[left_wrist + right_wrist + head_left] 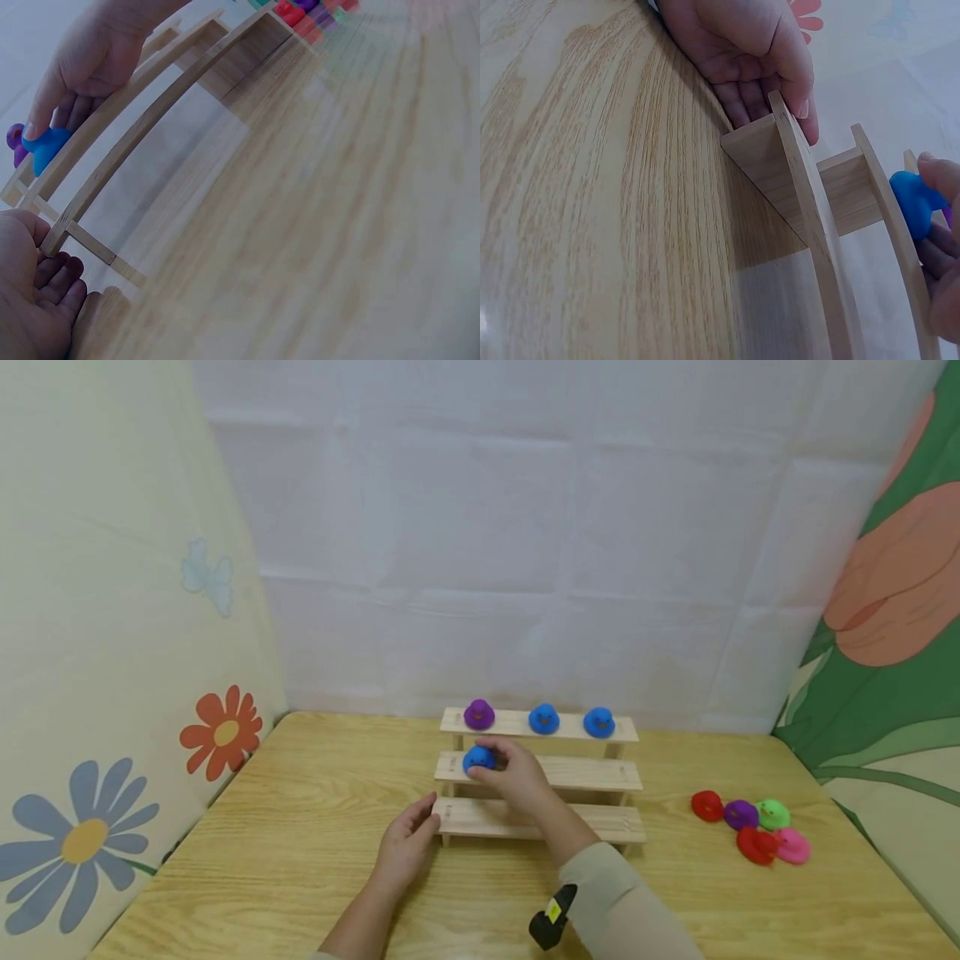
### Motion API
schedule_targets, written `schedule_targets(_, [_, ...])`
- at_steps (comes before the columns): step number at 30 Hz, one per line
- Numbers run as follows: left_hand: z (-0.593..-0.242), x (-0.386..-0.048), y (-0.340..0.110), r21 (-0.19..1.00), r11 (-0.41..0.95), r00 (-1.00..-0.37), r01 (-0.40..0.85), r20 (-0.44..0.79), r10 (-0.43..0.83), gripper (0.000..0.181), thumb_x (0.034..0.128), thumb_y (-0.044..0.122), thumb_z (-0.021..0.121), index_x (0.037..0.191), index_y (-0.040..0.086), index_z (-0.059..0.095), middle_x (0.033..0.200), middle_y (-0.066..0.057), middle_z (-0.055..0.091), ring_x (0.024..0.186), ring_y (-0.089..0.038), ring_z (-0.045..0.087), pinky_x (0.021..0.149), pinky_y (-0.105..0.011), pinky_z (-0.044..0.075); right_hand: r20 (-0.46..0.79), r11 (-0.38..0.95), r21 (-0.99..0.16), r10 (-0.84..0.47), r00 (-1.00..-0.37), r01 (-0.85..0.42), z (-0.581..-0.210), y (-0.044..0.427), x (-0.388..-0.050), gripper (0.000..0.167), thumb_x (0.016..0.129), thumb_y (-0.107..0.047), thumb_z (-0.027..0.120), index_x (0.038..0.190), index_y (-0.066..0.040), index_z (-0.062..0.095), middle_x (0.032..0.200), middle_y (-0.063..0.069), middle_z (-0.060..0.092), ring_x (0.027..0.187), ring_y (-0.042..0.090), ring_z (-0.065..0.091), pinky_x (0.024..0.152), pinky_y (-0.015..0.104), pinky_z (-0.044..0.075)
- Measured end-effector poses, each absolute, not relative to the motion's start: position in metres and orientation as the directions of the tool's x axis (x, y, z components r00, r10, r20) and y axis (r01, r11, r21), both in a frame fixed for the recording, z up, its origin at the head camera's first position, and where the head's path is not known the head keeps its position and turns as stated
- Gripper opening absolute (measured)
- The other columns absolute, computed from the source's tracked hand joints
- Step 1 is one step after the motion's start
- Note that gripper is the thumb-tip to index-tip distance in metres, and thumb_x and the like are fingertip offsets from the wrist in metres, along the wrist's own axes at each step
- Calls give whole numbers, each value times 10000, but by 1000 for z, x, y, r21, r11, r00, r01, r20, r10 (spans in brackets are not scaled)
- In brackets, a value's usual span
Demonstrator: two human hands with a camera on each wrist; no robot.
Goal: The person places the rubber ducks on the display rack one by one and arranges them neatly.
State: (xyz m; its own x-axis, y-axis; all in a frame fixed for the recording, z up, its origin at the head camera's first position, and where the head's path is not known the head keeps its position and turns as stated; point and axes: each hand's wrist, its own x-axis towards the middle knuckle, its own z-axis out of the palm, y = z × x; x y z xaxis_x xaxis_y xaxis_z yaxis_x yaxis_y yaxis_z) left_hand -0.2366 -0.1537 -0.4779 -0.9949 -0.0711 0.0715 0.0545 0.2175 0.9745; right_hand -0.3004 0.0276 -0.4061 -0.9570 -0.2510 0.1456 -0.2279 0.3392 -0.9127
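Observation:
A three-step wooden stand [592, 772] is on the table. My right hand [517, 777] pinches a blue toy duck [477, 760] at the left end of the middle step. In the right wrist view, this blue duck [911, 202] is against the step, with thumb and fingers about it. At the left end of the lowest step, my left hand [405, 843] holds the stand's edge. Its thumb and fingers show around that end in the left wrist view, where the left hand [34, 292] is at the lower left.
Along the top step sit a purple duck [479, 715] and two blue ducks, one in the middle [543, 719] and one on the right [599, 722]. Several ducks in red [757, 846], purple, green [774, 815] and pink [792, 847] lie right of the stand.

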Motion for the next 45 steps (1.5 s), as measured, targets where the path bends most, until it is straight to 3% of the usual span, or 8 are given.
schedule_targets(22, [-477,-235,-155,973,222,-995,59,75,-66,456,1014,124,494,1426,-63,439,1456,-250,474,1364,-362,443,1128,-461,395,123,343,-915,-260,-958,-211,-408,29,-301,534,866,-231,754,1354,-113,572,1368,104,598,1285,316,537,1110,463,425])
schedule_targets(35, [-477,-236,-154,977,207,-996,49,64,-68,458,1012,109,494,1430,-67,432,1460,-254,467,1366,-354,440,1128,-442,396,149,296,-931,-231,-962,-215,-410,39,-296,516,872,-231,748,1351,-148,574,1350,124,596,1212,291,575,1061,441,476])
schedule_targets(45, [-479,-238,-154,975,216,-995,47,65,-77,455,1008,113,506,1430,-43,447,1459,-235,478,1366,-348,445,1126,-442,398,189,273,-930,-222,-957,-247,-414,56,-293,486,875,-160,733,1328,-70,583,1306,169,610,1180,312,595,1034,426,502])
